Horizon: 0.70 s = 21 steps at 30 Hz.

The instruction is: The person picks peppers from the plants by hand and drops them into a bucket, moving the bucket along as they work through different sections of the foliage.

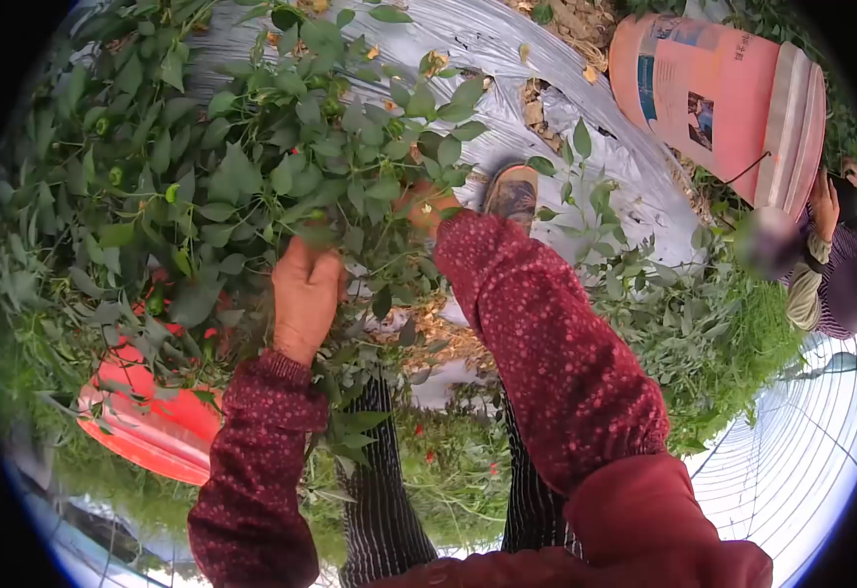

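Observation:
Pepper plants (237, 181) with dense green leaves fill the left and middle of the head view. My left hand (306, 299) reaches up into the foliage, its thumb and fingers bent close together. Leaves and blur cover the fingertips, so what they grip cannot be made out. My right hand (427, 208) is among the stems to the right, mostly hidden by leaves and smeared. A small green pepper (172, 193) hangs left of my hands, and another green pepper (115, 176) hangs farther left.
A red bucket (193, 421) stands lower left, partly under leaves. A large pink bucket (693, 93) lies tilted at upper right, with another person's hand (824, 204) at its rim. Silver plastic film (634, 147) covers the soil. My shoe (512, 193) is on the film.

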Available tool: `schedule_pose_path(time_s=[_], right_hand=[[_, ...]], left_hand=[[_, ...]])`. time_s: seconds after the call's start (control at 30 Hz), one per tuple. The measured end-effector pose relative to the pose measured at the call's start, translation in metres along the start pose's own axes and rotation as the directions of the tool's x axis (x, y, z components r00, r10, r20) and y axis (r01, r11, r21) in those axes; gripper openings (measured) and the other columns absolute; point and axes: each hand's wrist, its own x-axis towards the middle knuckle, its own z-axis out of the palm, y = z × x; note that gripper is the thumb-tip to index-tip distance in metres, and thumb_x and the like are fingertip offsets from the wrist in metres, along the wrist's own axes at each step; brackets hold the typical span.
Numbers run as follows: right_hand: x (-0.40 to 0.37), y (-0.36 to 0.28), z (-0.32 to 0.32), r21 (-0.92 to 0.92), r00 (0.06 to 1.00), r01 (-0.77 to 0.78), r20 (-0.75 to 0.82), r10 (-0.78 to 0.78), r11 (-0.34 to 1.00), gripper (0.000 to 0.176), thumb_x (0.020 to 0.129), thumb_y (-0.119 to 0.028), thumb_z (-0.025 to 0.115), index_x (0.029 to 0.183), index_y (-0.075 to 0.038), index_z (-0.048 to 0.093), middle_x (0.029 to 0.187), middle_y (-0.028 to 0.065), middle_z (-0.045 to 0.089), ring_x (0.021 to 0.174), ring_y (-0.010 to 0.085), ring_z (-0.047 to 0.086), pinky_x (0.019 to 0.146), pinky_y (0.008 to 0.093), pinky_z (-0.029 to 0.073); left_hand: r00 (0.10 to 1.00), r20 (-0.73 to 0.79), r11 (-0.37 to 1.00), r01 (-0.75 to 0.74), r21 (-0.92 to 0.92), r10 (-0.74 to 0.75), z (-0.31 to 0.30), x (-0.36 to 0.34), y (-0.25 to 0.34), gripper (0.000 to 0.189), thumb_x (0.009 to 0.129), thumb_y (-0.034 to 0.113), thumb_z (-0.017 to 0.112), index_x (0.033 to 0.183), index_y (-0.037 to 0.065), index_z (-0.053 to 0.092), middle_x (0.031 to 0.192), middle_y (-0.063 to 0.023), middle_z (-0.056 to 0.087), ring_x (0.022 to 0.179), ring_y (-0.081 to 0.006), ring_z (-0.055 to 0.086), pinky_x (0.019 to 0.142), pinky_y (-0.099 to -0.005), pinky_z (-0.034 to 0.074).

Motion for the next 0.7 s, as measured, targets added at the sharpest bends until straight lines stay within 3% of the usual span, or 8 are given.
schedule_pose_path(time_s=[0.1, 0.2, 0.37, 0.43, 0.57, 0.63, 0.67, 0.7], right_hand=[[0.018, -0.048, 0.018, -0.259, 0.958, -0.147, 0.202, 0.202, 0.955, 0.035, 0.086, -0.027, 0.055, 0.114, -0.006, 0.055, 0.099, 0.0073, 0.061, 0.084, 0.0271, 0.058, 0.074, 0.0371, 0.047], [0.022, -0.088, 0.042, -0.646, 0.752, -0.214, 0.370, 0.546, 0.733, 0.037, 0.084, -0.026, 0.056, 0.117, -0.010, 0.055, 0.100, 0.0070, 0.061, 0.086, 0.0279, 0.058, 0.075, 0.0383, 0.047], [-0.010, -0.076, 0.047, -0.825, 0.944, 0.169, 0.292, 0.151, 0.540, 0.046, 0.076, -0.032, 0.062, 0.117, -0.012, 0.055, 0.097, 0.0076, 0.060, 0.079, 0.0258, 0.057, 0.071, 0.0359, 0.047], [-0.031, -0.124, 0.051, -0.427, 0.943, -0.331, -0.117, 0.312, 0.841, 0.038, 0.078, -0.030, 0.062, 0.109, -0.009, 0.058, 0.093, 0.0063, 0.059, 0.074, 0.0231, 0.055, 0.069, 0.0346, 0.047], [-0.060, -0.145, 0.062, -0.095, 0.903, -0.266, -0.371, 0.214, 0.959, 0.024, 0.080, -0.020, 0.060, 0.099, -0.006, 0.059, 0.088, 0.0037, 0.057, 0.071, 0.0186, 0.053, 0.066, 0.0316, 0.045], [-0.071, -0.139, 0.057, 0.626, 0.832, -0.178, -0.317, 0.456, 0.760, 0.018, 0.079, -0.012, 0.062, 0.093, -0.002, 0.057, 0.082, 0.0029, 0.057, 0.069, 0.0138, 0.052, 0.063, 0.0267, 0.044], [-0.075, -0.157, 0.062, -0.041, 0.857, -0.292, -0.454, 0.243, 0.956, 0.016, 0.079, -0.004, 0.057, 0.094, 0.002, 0.055, 0.078, 0.0038, 0.056, 0.067, 0.0116, 0.051, 0.060, 0.0236, 0.042], [-0.074, -0.172, 0.063, -0.043, 0.857, -0.290, -0.457, 0.239, 0.956, 0.016, 0.079, -0.004, 0.057, 0.094, 0.002, 0.055, 0.078, 0.0038, 0.056, 0.067, 0.0116, 0.051, 0.060, 0.0236, 0.042]], left_hand=[[0.999, 0.024, 0.999, -0.027, 0.045, 0.026, 0.003, -0.002, 0.005, 0.022, 0.084, 0.004, 0.045, 0.104, 0.002, 0.052, 0.065, -0.0002, 0.052, 0.053, -0.0066, 0.046, 0.046, -0.0229, 0.040], [1.000, 0.017, 0.997, -0.016, 0.069, 0.015, 0.001, -0.001, -0.004, 0.021, 0.084, 0.004, 0.046, 0.104, 0.002, 0.052, 0.067, -0.0002, 0.053, 0.053, -0.0065, 0.046, 0.046, -0.0228, 0.040], [0.999, 0.017, 0.997, -0.047, 0.066, 0.046, 0.002, -0.002, -0.006, 0.020, 0.083, 0.004, 0.047, 0.103, 0.001, 0.052, 0.066, 0.0013, 0.053, 0.052, -0.0054, 0.045, 0.045, -0.0225, 0.039], [0.997, 0.075, 0.989, -0.040, 0.142, 0.030, 0.000, -0.001, -0.011, 0.035, 0.082, 0.001, 0.045, 0.117, 0.005, 0.050, 0.067, -0.0001, 0.053, 0.052, -0.0067, 0.045, 0.045, -0.0216, 0.039], [0.999, 0.016, 0.992, -0.038, 0.124, 0.037, 0.012, -0.002, -0.012, 0.016, 0.081, 0.002, 0.051, 0.097, -0.001, 0.053, 0.063, -0.0007, 0.053, 0.054, -0.0080, 0.046, 0.049, -0.0245, 0.041], [0.997, 0.007, 0.975, -0.077, 0.210, 0.078, 0.008, -0.002, -0.021, 0.017, 0.079, 0.002, 0.051, 0.095, -0.002, 0.052, 0.063, -0.0037, 0.054, 0.058, -0.0107, 0.048, 0.054, -0.0271, 0.042], [0.997, 0.040, 0.971, -0.071, 0.228, 0.064, 0.007, -0.002, -0.022, 0.015, 0.078, 0.003, 0.052, 0.092, -0.002, 0.053, 0.065, -0.0059, 0.055, 0.059, -0.0132, 0.050, 0.056, -0.0290, 0.043], [0.996, 0.073, 0.967, -0.065, 0.244, 0.049, 0.007, -0.002, -0.022, 0.013, 0.077, 0.003, 0.052, 0.089, -0.002, 0.054, 0.066, -0.0082, 0.057, 0.059, -0.0157, 0.052, 0.058, -0.0308, 0.044]])
